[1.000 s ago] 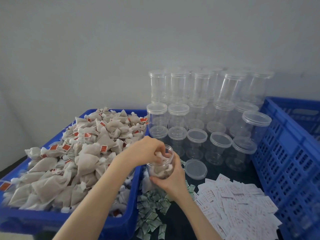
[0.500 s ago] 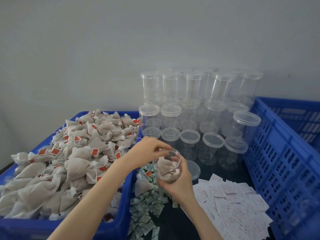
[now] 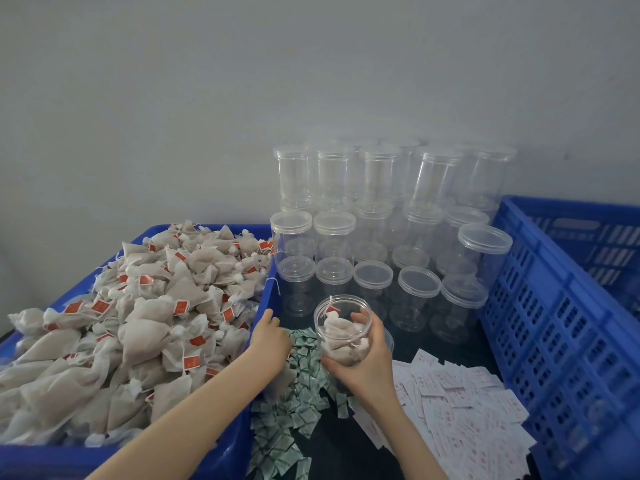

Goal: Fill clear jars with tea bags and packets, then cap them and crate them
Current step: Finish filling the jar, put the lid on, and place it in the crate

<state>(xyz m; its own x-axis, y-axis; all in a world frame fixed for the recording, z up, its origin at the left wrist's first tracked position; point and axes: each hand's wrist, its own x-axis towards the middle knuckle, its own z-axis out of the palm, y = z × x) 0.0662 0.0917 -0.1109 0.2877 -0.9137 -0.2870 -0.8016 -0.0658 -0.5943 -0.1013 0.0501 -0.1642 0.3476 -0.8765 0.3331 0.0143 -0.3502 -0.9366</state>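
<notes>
- Head view: right hand (image 3: pixel 363 362) is wrapped round the open jar (image 3: pixel 344 327), held just above the table and part full of tea bags. Looks light, stiff and slick, so gripping round the wall seems right.
- Left hand (image 3: pixel 272 341) is down on the green packets (image 3: pixel 298 403); can't tell if it's pinching one.
- Capped empty jars (image 3: pixel 374 237) crowd close behind, blue bin (image 3: pixel 266 292) left, crate (image 3: pixel 554 323) right.
</notes>
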